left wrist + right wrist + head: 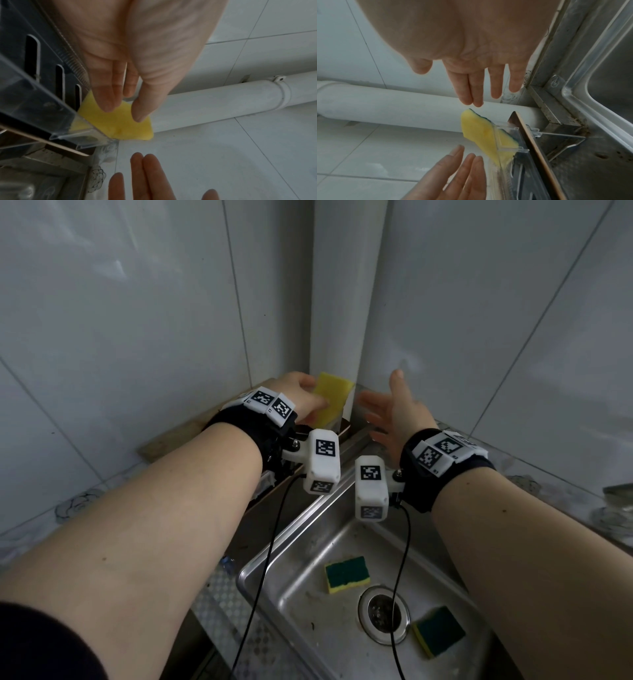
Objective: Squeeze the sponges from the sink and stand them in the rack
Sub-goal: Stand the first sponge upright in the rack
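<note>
A yellow sponge (93, 398) with a dark green scouring face stands on edge in the end of a clear plastic rack (508, 150) set in the corner behind the sink, its upper half rising above the rack's rim. The person's left hand (301, 395) is at the sponge with fingers extended and nearly straight; the left wrist view shows fingertips (109, 104) against the yellow face, though whether they press or merely touch it cannot be told, and no finger curls round it. The right hand (394, 412) hovers just beside the sponge, apart from it, palm turned toward it and fingers spread straight, holding nothing. Two more sponges lie flat, green side up, on the floor of the steel sink (308, 604): a second sponge (347, 574) left of the drain (383, 614) and a third sponge (438, 631) to its right. A white pipe (346, 285) runs up the tiled corner behind the rack. Both wrists carry black straps with white marker-tagged camera housings, their cables trailing over the sink.
</note>
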